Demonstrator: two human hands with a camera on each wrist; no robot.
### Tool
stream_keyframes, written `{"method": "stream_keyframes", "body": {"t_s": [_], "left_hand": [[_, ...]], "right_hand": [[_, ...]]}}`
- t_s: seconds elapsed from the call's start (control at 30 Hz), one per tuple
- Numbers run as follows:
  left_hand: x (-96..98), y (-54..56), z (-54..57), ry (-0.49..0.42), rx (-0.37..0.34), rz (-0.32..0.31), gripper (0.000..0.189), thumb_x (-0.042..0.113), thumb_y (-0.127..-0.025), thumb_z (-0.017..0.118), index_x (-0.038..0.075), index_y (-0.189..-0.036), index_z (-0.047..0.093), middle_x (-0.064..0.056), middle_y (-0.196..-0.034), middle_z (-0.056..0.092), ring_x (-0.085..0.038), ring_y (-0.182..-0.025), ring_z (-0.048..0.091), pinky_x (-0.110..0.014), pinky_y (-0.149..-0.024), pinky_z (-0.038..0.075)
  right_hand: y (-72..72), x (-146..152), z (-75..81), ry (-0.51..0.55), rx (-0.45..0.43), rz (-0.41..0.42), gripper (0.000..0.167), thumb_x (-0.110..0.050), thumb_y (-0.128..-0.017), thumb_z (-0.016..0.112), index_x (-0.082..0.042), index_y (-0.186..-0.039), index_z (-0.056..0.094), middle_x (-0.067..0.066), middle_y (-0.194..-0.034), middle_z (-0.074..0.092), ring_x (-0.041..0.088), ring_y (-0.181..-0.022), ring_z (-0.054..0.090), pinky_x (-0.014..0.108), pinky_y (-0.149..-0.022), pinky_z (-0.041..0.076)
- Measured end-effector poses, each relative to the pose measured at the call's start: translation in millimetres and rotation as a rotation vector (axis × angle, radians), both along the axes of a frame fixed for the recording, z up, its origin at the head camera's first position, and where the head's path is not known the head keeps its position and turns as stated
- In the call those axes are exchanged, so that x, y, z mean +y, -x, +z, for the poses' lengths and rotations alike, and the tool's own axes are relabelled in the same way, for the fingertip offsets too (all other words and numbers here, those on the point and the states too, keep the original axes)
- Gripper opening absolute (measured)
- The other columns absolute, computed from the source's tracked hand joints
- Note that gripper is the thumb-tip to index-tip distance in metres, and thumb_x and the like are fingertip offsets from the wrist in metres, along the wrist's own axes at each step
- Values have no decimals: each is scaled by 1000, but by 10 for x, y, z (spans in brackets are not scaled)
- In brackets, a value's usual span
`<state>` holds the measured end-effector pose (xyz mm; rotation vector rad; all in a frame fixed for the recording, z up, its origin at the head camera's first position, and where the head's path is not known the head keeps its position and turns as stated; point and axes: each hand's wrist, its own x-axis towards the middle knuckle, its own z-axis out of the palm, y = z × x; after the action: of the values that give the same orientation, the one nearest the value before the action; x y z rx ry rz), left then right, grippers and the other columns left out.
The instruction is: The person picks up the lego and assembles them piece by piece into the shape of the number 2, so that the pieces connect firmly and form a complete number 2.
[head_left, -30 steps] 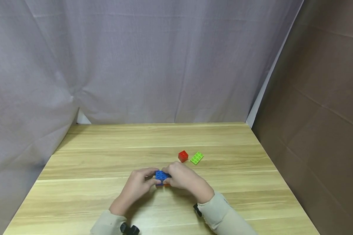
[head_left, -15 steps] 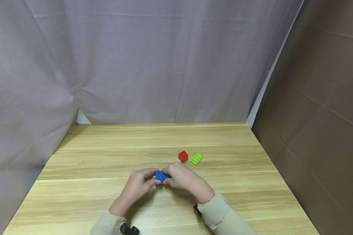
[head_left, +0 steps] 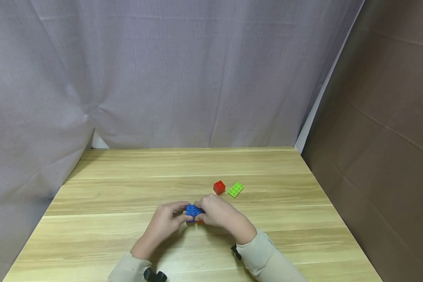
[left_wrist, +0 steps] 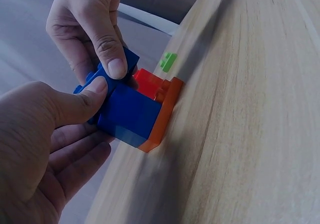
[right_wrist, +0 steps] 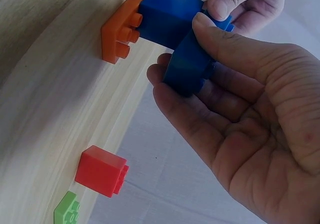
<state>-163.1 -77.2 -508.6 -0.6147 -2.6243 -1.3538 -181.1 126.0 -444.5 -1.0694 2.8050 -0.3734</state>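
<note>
A flat orange plate with studs (right_wrist: 111, 42) lies on the table. On one end of it stands a blue brick (left_wrist: 131, 112), and a second blue brick (right_wrist: 187, 67) sits across the top, overhanging the plate's bare studs. My left hand (head_left: 165, 220) pinches the upper blue brick from the left, thumb on the near side. From the right, my right hand (head_left: 221, 211) grips the overhanging end of that same brick between thumb and fingers. In the head view the hands hide most of the orange plate.
Beyond my right hand stands a red brick (head_left: 219, 187) on the wooden table (head_left: 127, 192). A light green studded plate (head_left: 236, 190) lies just right of it. A grey curtain (head_left: 197, 78) hangs behind, and a brown one (head_left: 380, 129) on the right.
</note>
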Motion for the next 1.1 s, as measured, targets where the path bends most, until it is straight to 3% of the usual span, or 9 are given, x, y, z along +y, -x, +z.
{"method": "stream_keyframes", "body": {"t_s": [0.5,0.87,1.1], "left_hand": [[2,-6,14,-18,-23,-4,39,22,-82,85,16,-119,73,0,-111,75,-12,-100,71,-31,-92,56],[7,4,2,-36,-27,-7,39,21,-81,85,15,-118,73,1,-110,75,-12,-100,71,-31,-92,56],[4,6,3,-44,-25,-21,37,20,-82,84,15,-117,73,-1,-110,75,-14,-100,72,-30,-90,57]], "right_hand": [[-2,-4,1,3,8,3,12,-20,-89,79,-13,-90,69,-6,-74,64,4,-64,51,16,-57,44],[1,-7,9,-16,9,-5,17,-22,-89,79,-10,-100,73,-7,-80,67,2,-67,54,16,-61,47],[2,-9,15,-10,7,-3,14,-22,-89,79,-11,-96,72,-8,-77,65,3,-66,53,16,-59,46]]}}
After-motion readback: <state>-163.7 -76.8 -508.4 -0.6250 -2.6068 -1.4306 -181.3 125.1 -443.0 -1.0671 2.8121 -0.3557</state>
